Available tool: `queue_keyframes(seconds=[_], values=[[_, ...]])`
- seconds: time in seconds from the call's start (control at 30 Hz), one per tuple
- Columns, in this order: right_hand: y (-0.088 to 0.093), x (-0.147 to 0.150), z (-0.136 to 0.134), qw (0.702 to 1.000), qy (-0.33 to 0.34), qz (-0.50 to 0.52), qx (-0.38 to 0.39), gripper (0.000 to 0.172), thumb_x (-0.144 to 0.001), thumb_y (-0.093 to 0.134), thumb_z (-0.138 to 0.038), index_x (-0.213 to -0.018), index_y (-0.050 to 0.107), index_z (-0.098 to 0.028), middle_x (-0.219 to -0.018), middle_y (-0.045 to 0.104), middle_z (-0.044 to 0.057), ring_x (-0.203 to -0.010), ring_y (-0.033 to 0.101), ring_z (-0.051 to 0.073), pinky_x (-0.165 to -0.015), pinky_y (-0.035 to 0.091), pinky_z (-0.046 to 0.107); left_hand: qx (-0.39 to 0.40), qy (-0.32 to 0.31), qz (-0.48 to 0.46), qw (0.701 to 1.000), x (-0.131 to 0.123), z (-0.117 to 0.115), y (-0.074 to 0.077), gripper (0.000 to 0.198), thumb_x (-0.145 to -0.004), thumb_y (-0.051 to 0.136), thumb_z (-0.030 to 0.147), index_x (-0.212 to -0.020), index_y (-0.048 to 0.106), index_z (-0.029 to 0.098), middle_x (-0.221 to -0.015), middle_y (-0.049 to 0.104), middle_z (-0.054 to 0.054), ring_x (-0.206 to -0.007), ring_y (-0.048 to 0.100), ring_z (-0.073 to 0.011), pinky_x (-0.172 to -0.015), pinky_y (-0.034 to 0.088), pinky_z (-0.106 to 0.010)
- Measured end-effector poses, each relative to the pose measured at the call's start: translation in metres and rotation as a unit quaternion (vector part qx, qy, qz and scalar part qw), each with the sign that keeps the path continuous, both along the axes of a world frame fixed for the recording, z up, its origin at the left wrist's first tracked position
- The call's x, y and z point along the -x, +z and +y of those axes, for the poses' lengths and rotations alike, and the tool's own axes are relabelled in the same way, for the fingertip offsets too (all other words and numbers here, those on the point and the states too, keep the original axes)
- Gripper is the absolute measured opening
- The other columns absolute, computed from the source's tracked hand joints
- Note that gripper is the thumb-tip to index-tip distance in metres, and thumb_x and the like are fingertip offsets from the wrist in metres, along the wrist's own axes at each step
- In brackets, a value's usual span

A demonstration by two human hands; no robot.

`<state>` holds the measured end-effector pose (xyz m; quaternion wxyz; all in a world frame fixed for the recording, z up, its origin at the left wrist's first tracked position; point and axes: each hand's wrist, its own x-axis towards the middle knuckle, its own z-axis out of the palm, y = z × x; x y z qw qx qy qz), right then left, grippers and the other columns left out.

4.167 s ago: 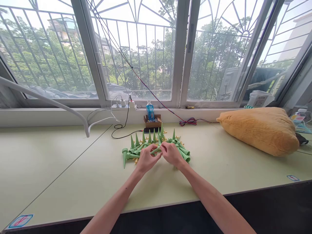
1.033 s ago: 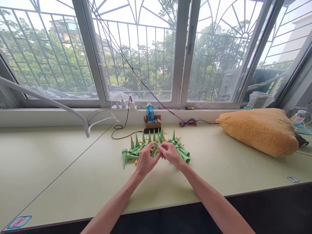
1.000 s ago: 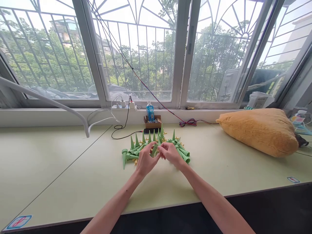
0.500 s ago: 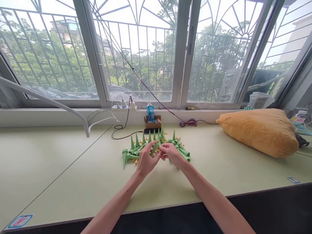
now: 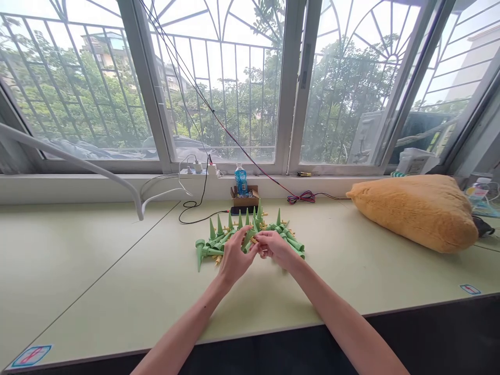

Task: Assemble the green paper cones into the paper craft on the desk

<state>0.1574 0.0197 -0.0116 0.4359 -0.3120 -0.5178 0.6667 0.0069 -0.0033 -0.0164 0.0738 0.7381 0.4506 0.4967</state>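
My left hand (image 5: 237,253) is closed around a green plastic cone-shaped spike (image 5: 247,239), which tilts between thumb and fingers. Against that spike, my right hand (image 5: 275,248) pinches a small yellow peg-like piece (image 5: 254,240); its far end is hidden by the fingers. Behind both hands, several similar green spikes (image 5: 230,220) stand upright in a row with yellow pieces at their sides. More green spikes (image 5: 294,244) lie in a heap to the right, and another spike (image 5: 199,254) points down at the left end.
A phone (image 5: 242,210) on a cable lies behind the spikes, before a small cardboard box (image 5: 245,199) with a blue bottle (image 5: 241,179). A coiled cable (image 5: 301,197) and a large orange cushion (image 5: 416,211) are to the right. A white curved tube (image 5: 78,161) reaches in from the left.
Both hands stay almost in place. The yellow piece at the spike shows a slightly different angle between my fingers.
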Motion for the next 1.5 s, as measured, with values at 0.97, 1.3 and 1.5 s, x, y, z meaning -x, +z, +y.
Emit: queue_keyframes(seconds=[0.97,1.3,1.5], values=[[-0.0013,0.0062,-0.0085,0.88,-0.176,-0.257,-0.359,0.02,-0.087,0.048,-0.028,-0.07,0.053,-0.018,-0.06,0.056,-0.001,-0.053,0.047,0.011,-0.052,0.036,0.022,0.034,-0.03,-0.025,0.999,0.0005,0.0016,0.0,0.037,-0.077,0.061,0.031,-0.112,0.052,0.021,-0.095,0.063,-0.004,-0.065,0.062,-0.012,-0.061,0.055,-0.026],[0.0008,0.008,-0.0046,0.964,-0.098,-0.133,-0.208,0.022,-0.084,0.053,-0.036,-0.071,0.054,-0.018,-0.05,0.051,-0.004,-0.041,0.045,0.01,-0.043,0.036,0.022,0.039,-0.04,-0.053,0.997,-0.0007,-0.0028,0.0048,0.03,-0.078,0.062,0.034,-0.102,0.048,0.022,-0.094,0.06,-0.002,-0.062,0.063,-0.0108,-0.062,0.054,-0.026],[0.006,0.0081,-0.0067,0.991,-0.059,-0.062,-0.107,0.025,-0.076,0.062,-0.039,-0.068,0.055,-0.017,-0.053,0.054,-0.002,-0.043,0.046,0.009,-0.043,0.037,0.022,0.027,-0.025,-0.045,0.998,0.0004,-0.0014,0.0035,0.029,-0.077,0.063,0.034,-0.097,0.046,0.022,-0.088,0.058,0.0,-0.064,0.06,-0.0112,-0.065,0.053,-0.028]])
